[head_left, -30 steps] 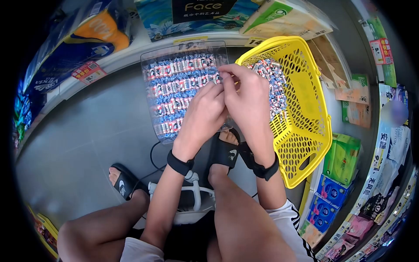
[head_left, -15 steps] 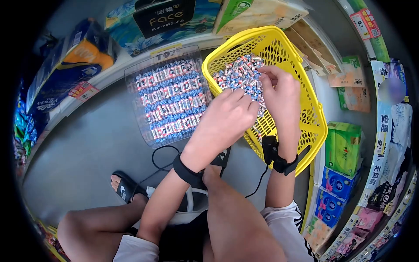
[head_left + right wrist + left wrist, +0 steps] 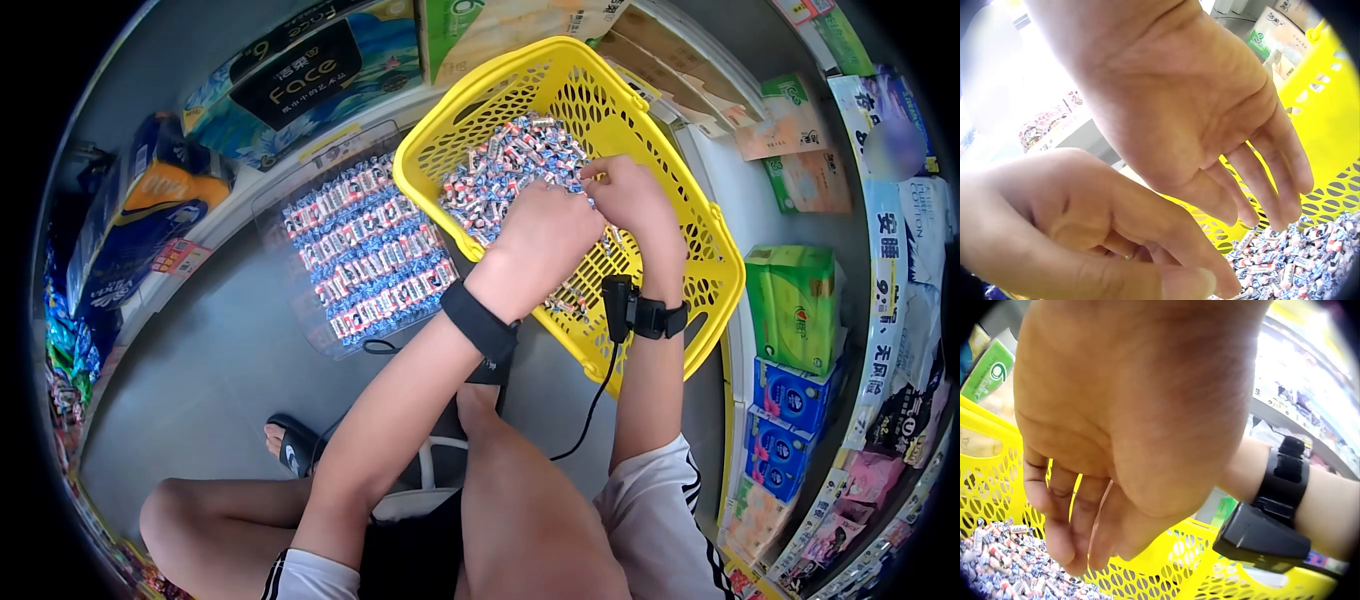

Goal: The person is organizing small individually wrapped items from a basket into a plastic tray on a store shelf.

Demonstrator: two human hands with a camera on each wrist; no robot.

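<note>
A yellow plastic basket (image 3: 722, 262) on the floor holds a heap of small blue, white and red wrapped candies (image 3: 500, 170). Both hands hover over that heap. My left hand (image 3: 542, 232) hangs knuckles up with its fingers (image 3: 1075, 534) loosely curled just above the candies (image 3: 997, 569), and nothing shows in them. Beside it to the right, my right hand (image 3: 618, 192) shows its palm in the right wrist view, with relaxed fingers (image 3: 1272, 187) reaching down toward the candies (image 3: 1297, 262). Left of the basket, a clear tray (image 3: 300, 345) holds the same candies in neat rows.
Low shelves with tissue and paper packs (image 3: 290, 70) line the back and the right side (image 3: 795, 310). The floor is grey (image 3: 200, 380). The person sits low, with bare knees, a sandalled foot (image 3: 290, 450) and a black cable (image 3: 585, 410) in front.
Both hands moved right, from above the clear tray to over the yellow basket's candy heap. The view swung with them, so tray and basket now sit further left.
</note>
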